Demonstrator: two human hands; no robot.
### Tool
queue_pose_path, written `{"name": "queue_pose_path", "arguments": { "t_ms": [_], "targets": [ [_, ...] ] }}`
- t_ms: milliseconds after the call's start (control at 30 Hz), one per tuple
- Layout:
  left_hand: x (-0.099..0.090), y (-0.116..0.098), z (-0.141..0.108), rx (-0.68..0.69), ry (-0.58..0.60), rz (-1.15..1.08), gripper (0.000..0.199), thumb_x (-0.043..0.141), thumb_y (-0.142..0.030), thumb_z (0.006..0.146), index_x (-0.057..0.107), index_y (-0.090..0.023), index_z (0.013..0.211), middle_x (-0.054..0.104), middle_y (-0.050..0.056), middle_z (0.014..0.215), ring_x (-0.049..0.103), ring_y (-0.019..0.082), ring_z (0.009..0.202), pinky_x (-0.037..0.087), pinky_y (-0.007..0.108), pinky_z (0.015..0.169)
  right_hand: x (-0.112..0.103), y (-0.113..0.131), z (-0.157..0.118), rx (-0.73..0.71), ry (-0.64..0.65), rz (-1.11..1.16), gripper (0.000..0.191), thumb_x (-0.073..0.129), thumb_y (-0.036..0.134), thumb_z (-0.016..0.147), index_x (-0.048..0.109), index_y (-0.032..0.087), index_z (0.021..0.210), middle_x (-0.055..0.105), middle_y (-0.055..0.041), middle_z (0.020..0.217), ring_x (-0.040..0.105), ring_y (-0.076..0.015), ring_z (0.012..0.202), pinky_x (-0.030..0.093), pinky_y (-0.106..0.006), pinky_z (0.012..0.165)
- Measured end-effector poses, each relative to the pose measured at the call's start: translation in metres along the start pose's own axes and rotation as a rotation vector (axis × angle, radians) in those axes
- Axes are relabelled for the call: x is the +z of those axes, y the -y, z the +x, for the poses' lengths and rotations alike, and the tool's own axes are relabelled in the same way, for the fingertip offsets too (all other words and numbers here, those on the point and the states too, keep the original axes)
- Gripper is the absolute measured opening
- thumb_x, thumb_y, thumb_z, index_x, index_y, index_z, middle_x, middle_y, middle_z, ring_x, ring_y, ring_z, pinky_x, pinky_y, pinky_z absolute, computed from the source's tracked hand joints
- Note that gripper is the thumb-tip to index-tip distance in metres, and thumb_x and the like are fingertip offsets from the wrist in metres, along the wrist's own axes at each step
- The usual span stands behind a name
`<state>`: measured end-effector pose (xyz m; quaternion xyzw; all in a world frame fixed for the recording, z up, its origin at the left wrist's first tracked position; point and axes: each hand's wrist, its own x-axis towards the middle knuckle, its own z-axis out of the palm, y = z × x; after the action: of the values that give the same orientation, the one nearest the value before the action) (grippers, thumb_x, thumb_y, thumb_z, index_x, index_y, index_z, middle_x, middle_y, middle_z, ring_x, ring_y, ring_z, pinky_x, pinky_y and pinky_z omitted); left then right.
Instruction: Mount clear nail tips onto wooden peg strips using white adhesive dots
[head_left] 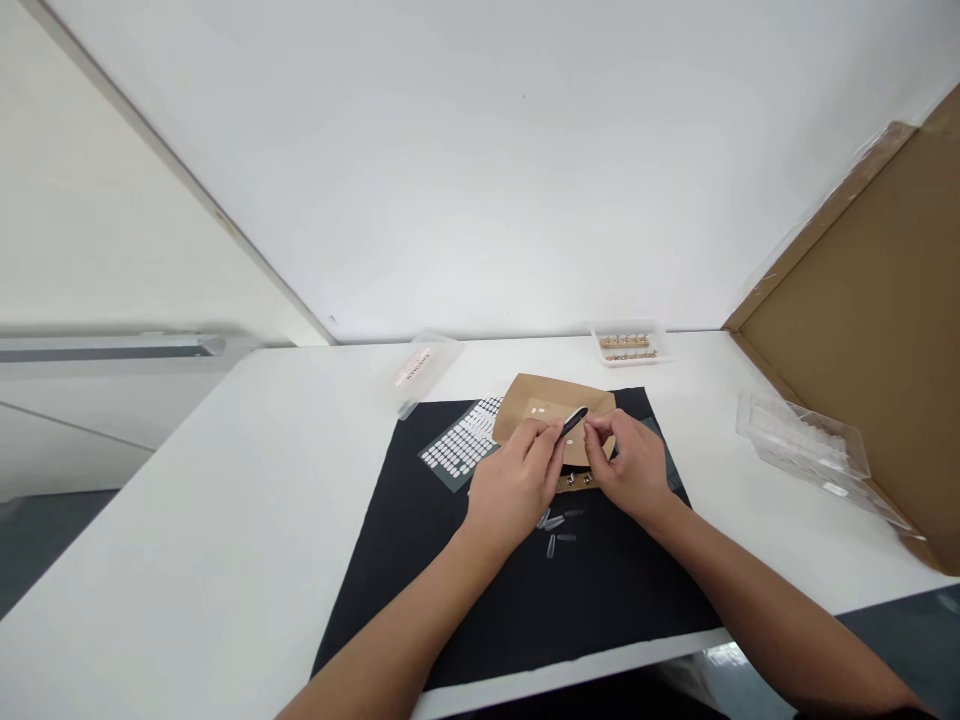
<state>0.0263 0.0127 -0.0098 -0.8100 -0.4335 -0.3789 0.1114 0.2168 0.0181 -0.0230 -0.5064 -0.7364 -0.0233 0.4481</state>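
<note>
My left hand (517, 480) is closed on a slim black piece (574, 421) with a pale edge; its exact kind is unclear. Close by its far end, my right hand (630, 465) is pinched, and whatever lies between the fingertips is too small to make out. Both hands are over a brown card tray (525, 392) with a few small white ovals in it. Under them, partly hidden, lies a wooden strip with small metal holders (574, 482). Several clear false nail tips (555, 523) are scattered on the black mat (570, 610) nearer me.
Left of the tray lies a sheet of white oval stickers (459, 445). A clear lid with red lettering (426, 368) rests behind it. At the back, a plastic box (630, 345) holds more wooden strips. Clear plastic cases (806, 440) sit right, beside a cardboard panel (862, 300).
</note>
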Motion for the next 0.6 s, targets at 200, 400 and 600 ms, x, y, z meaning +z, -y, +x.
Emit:
{"name": "queue_pose_path", "arguments": {
  "t_ms": [200,400,600],
  "targets": [
    [0.0025,0.0008,-0.0011,-0.014,0.006,0.008,0.02,0.06,-0.022,0.107,0.071,-0.017,0.123,0.079,0.007,0.104,0.078,0.017,0.09,0.056,0.023,0.064,0.0029,-0.0051,0.0009,0.009,0.053,0.041,0.01,0.058,0.027,0.108,0.064,0.024,0.1,0.074,-0.0019,0.084,0.071,-0.0194,0.078,0.052,-0.031,0.073],
    [0.005,-0.001,-0.0028,-0.044,0.005,0.009,0.019,0.061,-0.024,0.108,0.074,-0.018,0.12,0.078,0.006,0.099,0.077,0.016,0.084,0.052,0.022,0.062,0.0062,-0.0051,0.0001,0.0,0.08,0.006,0.013,0.055,0.027,0.108,0.06,0.023,0.097,0.073,-0.0024,0.082,0.07,-0.02,0.074,0.046,-0.031,0.067],
    [0.0076,-0.0051,-0.0035,-0.078,0.013,0.003,0.021,0.061,-0.024,0.108,0.074,-0.018,0.123,0.077,0.005,0.095,0.075,0.015,0.079,0.049,0.022,0.06,0.0057,-0.001,0.0028,-0.012,-0.018,-0.194,0.013,0.058,0.026,0.105,0.059,0.024,0.093,0.068,0.0006,0.071,0.058,-0.0201,0.062,0.036,-0.034,0.064]
  ]
}}
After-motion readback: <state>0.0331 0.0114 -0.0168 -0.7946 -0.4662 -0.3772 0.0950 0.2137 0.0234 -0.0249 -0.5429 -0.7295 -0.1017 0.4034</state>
